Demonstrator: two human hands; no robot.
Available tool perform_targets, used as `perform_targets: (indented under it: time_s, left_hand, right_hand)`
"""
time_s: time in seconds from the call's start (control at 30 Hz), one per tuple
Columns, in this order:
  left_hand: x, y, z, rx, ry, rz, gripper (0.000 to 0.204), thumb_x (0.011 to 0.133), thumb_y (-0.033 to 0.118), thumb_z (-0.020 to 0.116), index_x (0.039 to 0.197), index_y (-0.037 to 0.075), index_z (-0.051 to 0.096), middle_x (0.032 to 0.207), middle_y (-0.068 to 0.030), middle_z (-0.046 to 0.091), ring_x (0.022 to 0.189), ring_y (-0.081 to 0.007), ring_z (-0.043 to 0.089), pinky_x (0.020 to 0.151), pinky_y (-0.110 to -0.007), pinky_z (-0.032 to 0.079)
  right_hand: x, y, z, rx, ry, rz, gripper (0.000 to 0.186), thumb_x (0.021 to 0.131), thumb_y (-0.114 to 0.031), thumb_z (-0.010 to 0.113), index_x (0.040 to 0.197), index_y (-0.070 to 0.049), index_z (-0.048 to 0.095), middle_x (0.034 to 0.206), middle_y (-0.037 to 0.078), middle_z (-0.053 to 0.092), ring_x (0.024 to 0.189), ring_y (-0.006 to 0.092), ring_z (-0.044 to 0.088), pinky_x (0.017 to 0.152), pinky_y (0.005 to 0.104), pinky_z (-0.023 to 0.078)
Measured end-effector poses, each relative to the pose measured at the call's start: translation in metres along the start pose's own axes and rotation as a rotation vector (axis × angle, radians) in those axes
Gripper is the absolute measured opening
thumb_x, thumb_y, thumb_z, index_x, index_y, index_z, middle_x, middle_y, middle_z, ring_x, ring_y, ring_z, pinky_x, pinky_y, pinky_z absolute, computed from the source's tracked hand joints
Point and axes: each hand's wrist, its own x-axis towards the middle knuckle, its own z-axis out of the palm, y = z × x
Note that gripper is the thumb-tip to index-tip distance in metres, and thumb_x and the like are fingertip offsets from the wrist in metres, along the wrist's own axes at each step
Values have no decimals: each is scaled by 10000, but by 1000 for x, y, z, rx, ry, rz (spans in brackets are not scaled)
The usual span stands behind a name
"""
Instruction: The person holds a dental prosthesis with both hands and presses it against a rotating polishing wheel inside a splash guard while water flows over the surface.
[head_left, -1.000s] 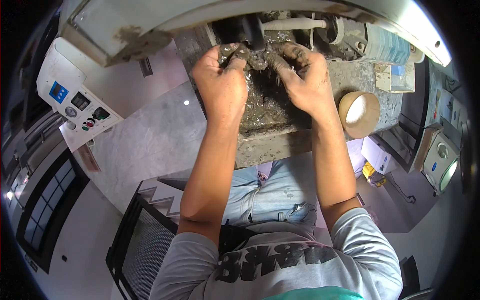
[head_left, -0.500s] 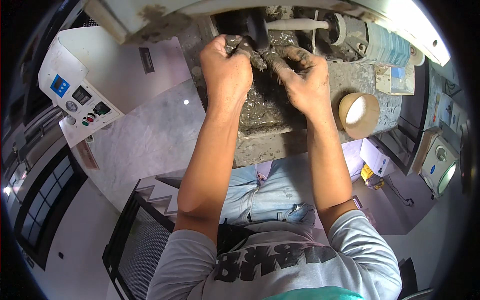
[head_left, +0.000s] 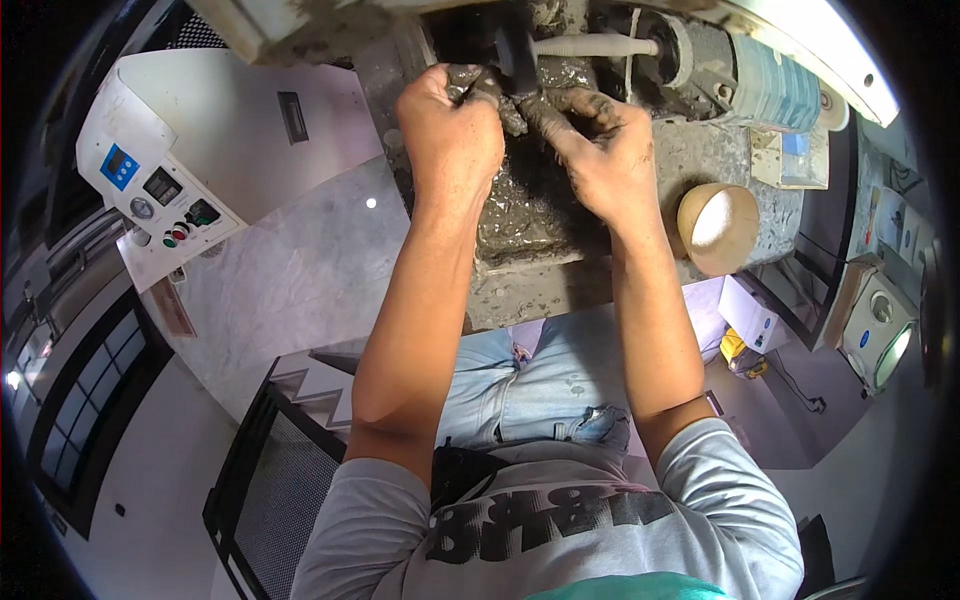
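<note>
Both hands drawn closer together, left hand and right hand now bunched under the dark wheel

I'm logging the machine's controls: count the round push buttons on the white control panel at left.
3 on the white control panel, clustered near its lower right edge: a red round button, a second red one beside it, and a green one. Others may be hidden.

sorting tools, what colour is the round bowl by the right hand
Tan round bowl with a pale inside, seen in the head view.

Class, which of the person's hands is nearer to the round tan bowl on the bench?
Right. The right hand lies just left of the bowl; the left hand is farther left.
</note>
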Motion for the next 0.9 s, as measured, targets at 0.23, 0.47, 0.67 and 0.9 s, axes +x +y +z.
perform_targets:
  time_s: [0.23, 0.47, 0.67, 0.9]
  left_hand:
    - [1, -16, -4, 62, -12, 205, 79, 785, -96, 538, 824, -55, 594, 720, -47, 611, 676, -96, 537, 616, -258, 442]
    - [5, -19, -1, 124, 38, 225, 103, 779, -90, 571, 870, -57, 608, 769, -65, 637, 671, -101, 552, 622, -250, 440]
    - [11, -16, -2, 174, 36, 221, 79, 758, -49, 570, 821, -52, 617, 723, -96, 651, 655, -132, 578, 629, -296, 469]
    - [13, -19, -2, 180, 35, 263, 100, 739, -60, 546, 819, -59, 607, 700, -99, 637, 659, -139, 581, 623, -299, 469]
  right_hand:
    - [-2, 9, -2, 36, -2, -38, 265, 760, -104, 672, 960, 70, 674, 874, 174, 704, 814, 169, 666, 768, 297, 498]
    - [5, 9, -2, 20, -8, -34, 274, 765, -117, 667, 967, 68, 673, 881, 183, 703, 815, 176, 670, 764, 299, 500]
    - [6, 16, 2, 15, 2, -38, 272, 769, -133, 676, 958, 62, 676, 852, 176, 702, 787, 166, 663, 749, 298, 498]
    - [7, 16, 3, 48, -3, 26, 267, 773, -151, 691, 937, 60, 679, 817, 153, 700, 733, 141, 628, 717, 289, 488]
